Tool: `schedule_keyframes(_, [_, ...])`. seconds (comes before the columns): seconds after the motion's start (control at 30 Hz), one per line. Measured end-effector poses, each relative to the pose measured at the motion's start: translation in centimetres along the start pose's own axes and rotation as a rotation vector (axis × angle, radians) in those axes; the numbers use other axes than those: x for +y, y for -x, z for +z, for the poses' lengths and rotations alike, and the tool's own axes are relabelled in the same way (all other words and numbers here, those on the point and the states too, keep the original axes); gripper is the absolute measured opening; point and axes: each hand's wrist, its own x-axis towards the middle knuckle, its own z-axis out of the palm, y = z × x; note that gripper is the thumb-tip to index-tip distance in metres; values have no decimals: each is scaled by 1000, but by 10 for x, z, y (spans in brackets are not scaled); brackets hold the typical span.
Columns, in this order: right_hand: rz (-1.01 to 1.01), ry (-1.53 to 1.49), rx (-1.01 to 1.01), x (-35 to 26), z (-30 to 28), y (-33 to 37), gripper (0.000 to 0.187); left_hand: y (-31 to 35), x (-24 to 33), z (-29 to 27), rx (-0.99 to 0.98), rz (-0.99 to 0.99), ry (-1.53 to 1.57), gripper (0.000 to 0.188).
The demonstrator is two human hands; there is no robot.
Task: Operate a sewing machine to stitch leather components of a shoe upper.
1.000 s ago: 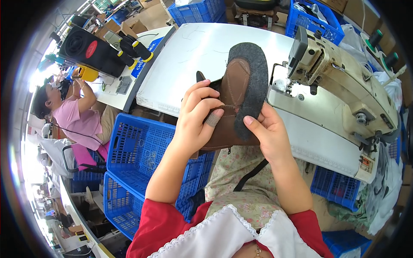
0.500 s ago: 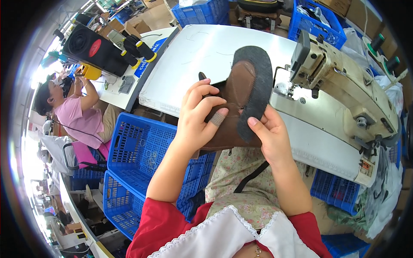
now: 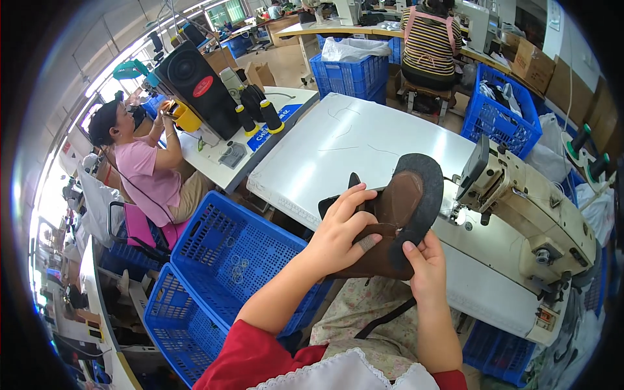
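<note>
A brown leather shoe upper (image 3: 398,198) with a dark grey, curved band (image 3: 429,188) along its rounded end is held up between my hands, over the near edge of the white table. My left hand (image 3: 341,239) grips the brown part from the left, its fingers bent over it; a grey wrap circles one digit. At the lower end of the band, my right hand (image 3: 426,260) pinches the dark edge between thumb and fingers. Just right of the upper stands a cream sewing machine (image 3: 533,208). Part of the brown piece is hidden behind my left hand.
Loose threads lie on the white tabletop (image 3: 305,162). Blue crates (image 3: 227,260) stand at my left, one with pale rings inside. A co-worker in pink (image 3: 146,166) sits at the left by a black speaker (image 3: 198,88) and thread spools (image 3: 270,117). Another person (image 3: 429,49) sits farther off.
The view has tilted upward, showing more of the room and the far co-worker. The shoe upper and both hands sit lower and farther right in the picture; both grips look the same.
</note>
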Motion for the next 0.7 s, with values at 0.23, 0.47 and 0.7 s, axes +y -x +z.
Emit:
schedule_keyframes(0.23, [-20, 173, 87, 0, -18, -2, 46, -7, -10, -11, 43, -43, 3, 20])
schedule_keyframes(0.47, [26, 263, 269, 47, -96, -15, 42, -67, -79, -58, 221, -101, -140, 21])
schedule_keyframes(0.7, [-71, 537, 148, 77, -101, -5, 33, -131, -167, -69, 217, -99, -422, 16])
